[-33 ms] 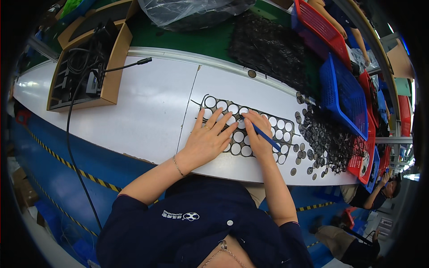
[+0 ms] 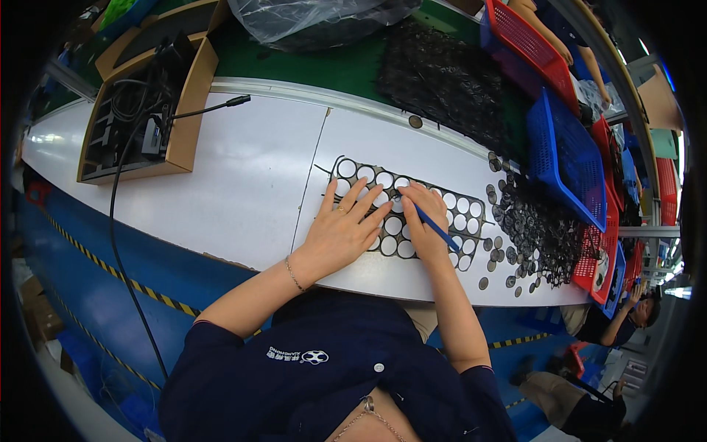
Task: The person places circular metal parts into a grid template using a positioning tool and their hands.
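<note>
On the white table lies a dark flat frame with rows of round openings, white showing in them. Spread over its left half is my left hand, palm down, fingers stretched apart and pressing on it. My right hand is closed on a slim blue pen-like tool, whose exact kind I cannot make out. The tool's near end slants down to the right past the hand. Its tip is hidden at the fingertips, over the frame's middle, close to my left fingers.
Right of the frame lie loose dark discs and a heap of black pieces. Blue and red baskets line the right side. A cardboard box with cables stands left. Black scrap lies beyond the ledge. Other people are at right.
The near end of the blue tool has swung slightly left and toward me. Both hands stay in nearly the same place.
</note>
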### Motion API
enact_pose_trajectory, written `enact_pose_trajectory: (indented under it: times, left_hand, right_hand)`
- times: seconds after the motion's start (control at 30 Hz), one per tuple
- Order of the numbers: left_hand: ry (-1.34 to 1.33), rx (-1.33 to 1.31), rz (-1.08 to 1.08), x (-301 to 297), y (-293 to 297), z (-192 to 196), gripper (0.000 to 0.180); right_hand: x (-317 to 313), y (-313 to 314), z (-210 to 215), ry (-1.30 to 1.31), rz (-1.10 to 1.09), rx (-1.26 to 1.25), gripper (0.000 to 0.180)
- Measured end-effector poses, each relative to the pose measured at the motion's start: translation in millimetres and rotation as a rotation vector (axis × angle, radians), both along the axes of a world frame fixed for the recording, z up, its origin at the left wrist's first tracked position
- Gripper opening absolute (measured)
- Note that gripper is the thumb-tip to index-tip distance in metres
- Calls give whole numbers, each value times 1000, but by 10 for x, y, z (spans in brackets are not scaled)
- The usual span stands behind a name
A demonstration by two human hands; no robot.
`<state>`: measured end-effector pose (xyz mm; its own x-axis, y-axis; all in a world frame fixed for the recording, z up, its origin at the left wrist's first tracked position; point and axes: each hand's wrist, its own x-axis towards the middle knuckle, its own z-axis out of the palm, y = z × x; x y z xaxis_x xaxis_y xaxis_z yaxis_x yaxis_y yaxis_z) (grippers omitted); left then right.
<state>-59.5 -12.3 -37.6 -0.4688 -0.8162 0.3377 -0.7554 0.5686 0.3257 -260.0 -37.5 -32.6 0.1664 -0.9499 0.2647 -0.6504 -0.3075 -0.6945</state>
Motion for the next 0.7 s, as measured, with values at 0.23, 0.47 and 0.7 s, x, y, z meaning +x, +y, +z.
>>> enact_pose_trajectory:
  times: [0.23, 0.47, 0.7]
  left_hand:
    - [-4, -3, -2, 7, -5, 5, 44]
    - [35, 33, 0, 2, -4, 0, 46]
    - [8, -6, 77, 114, -13, 15, 51]
  right_hand:
    - [9, -125, 23, 507, 89, -438, 25]
    - [-276, -277, 158, -117, -300, -107, 22]
    - [198, -95, 57, -131, 60, 28, 24]
